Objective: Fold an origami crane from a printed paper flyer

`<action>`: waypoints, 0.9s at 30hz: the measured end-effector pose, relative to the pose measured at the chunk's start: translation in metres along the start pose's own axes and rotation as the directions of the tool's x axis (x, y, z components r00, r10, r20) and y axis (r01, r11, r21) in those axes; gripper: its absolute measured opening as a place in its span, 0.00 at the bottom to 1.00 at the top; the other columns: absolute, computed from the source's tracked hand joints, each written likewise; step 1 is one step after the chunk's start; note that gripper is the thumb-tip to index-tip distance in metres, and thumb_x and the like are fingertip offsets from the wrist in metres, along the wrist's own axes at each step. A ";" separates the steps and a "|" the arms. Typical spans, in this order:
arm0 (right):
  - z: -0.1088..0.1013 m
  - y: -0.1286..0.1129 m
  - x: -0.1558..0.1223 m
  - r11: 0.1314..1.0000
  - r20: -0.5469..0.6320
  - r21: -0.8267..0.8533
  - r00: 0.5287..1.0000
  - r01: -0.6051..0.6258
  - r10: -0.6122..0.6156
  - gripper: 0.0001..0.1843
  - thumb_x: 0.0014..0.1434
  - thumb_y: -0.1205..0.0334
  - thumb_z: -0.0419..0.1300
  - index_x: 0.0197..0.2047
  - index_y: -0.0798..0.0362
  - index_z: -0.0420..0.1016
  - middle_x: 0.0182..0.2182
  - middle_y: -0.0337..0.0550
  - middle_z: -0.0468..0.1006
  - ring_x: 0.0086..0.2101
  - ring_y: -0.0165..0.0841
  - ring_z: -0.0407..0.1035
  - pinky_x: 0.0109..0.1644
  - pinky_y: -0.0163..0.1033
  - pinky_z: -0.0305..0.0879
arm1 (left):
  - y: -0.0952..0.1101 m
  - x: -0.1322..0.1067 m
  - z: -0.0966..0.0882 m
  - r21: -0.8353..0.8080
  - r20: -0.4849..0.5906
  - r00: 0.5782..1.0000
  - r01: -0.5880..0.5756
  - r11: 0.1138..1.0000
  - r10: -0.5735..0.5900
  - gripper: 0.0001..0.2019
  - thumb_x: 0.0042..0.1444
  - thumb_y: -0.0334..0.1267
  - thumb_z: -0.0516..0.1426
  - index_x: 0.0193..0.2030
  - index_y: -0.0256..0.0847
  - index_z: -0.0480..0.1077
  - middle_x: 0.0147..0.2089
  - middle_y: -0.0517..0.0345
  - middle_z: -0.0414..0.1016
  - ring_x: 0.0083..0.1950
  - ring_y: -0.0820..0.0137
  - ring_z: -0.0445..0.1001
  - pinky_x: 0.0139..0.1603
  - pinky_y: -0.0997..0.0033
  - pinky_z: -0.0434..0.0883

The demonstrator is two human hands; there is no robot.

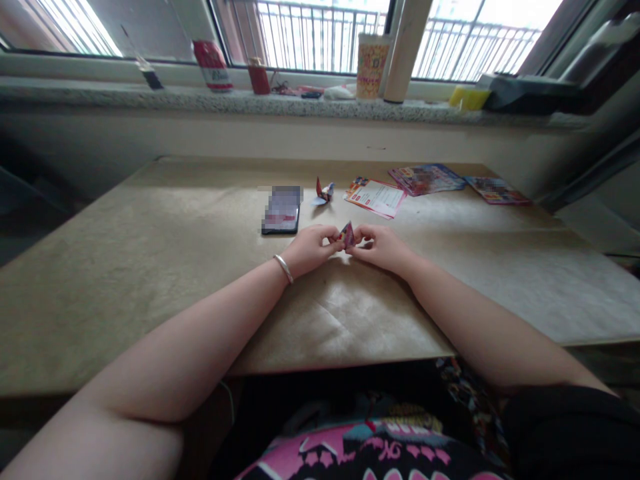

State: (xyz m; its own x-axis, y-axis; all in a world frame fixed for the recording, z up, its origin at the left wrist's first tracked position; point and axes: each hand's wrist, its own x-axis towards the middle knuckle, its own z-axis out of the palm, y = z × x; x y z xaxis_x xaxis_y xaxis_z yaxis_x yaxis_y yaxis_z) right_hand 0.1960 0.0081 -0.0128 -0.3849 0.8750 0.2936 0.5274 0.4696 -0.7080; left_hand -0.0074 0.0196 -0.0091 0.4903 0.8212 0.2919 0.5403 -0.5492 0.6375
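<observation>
Both hands meet at the middle of the brown table (150,267) and pinch a small folded piece of coloured paper (347,235). My left hand (311,248), with a silver bangle on its wrist, closes on the paper's left side. My right hand (381,247) closes on its right side. A finished folded paper figure (323,193) stands just beyond the hands. A dark phone (281,211) lies flat to its left.
Printed leaflets (379,197) and colourful sheets (427,179) (497,190) lie at the far right of the table. On the windowsill (100,97) stand a red can (213,65), a small red cup (259,76), a patterned paper cup (371,65) and a yellow object (469,98).
</observation>
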 end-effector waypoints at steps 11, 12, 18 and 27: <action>-0.003 -0.004 -0.001 0.969 -0.034 -0.206 0.989 0.134 -0.144 0.07 0.54 0.59 0.62 0.28 0.53 0.73 0.29 0.43 0.76 0.32 0.33 0.68 0.38 0.38 0.61 | -0.002 0.001 0.001 -0.006 -0.005 0.996 -0.094 0.996 0.094 0.08 0.57 0.41 0.58 0.33 0.38 0.74 0.31 0.59 0.75 0.35 0.69 0.71 0.37 0.71 0.66; -0.004 -0.004 -0.001 0.962 -0.029 -0.229 0.987 0.146 -0.157 0.07 0.55 0.60 0.62 0.28 0.53 0.73 0.29 0.43 0.76 0.32 0.33 0.68 0.39 0.38 0.61 | -0.002 0.001 0.000 0.032 -0.008 0.994 -0.107 0.994 0.107 0.08 0.57 0.41 0.59 0.32 0.38 0.74 0.31 0.59 0.75 0.35 0.69 0.71 0.38 0.71 0.65; -0.004 -0.004 0.000 0.901 -0.024 -0.396 0.979 0.177 -0.203 0.06 0.55 0.59 0.64 0.29 0.51 0.74 0.30 0.44 0.79 0.34 0.37 0.70 0.40 0.40 0.61 | -0.001 0.001 -0.001 0.101 -0.097 0.975 -0.189 0.977 0.199 0.08 0.57 0.43 0.60 0.36 0.41 0.76 0.36 0.56 0.79 0.41 0.66 0.74 0.47 0.67 0.66; -0.007 -0.006 0.000 0.882 -0.055 -0.454 0.984 0.125 -0.168 0.05 0.55 0.59 0.64 0.31 0.50 0.77 0.30 0.45 0.80 0.36 0.39 0.71 0.41 0.43 0.61 | 0.001 -0.002 -0.002 -0.004 -0.192 0.964 -0.188 0.982 0.184 0.09 0.56 0.44 0.62 0.37 0.41 0.76 0.38 0.56 0.80 0.42 0.67 0.75 0.48 0.67 0.68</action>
State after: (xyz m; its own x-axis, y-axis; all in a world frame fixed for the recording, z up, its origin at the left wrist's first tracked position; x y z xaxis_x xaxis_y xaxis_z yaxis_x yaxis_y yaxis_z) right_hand 0.1984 0.0058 -0.0039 -0.4256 0.7891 0.4430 0.7614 0.5768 -0.2960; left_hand -0.0085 0.0178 -0.0074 0.4408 0.7207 0.5351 0.4356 -0.6930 0.5745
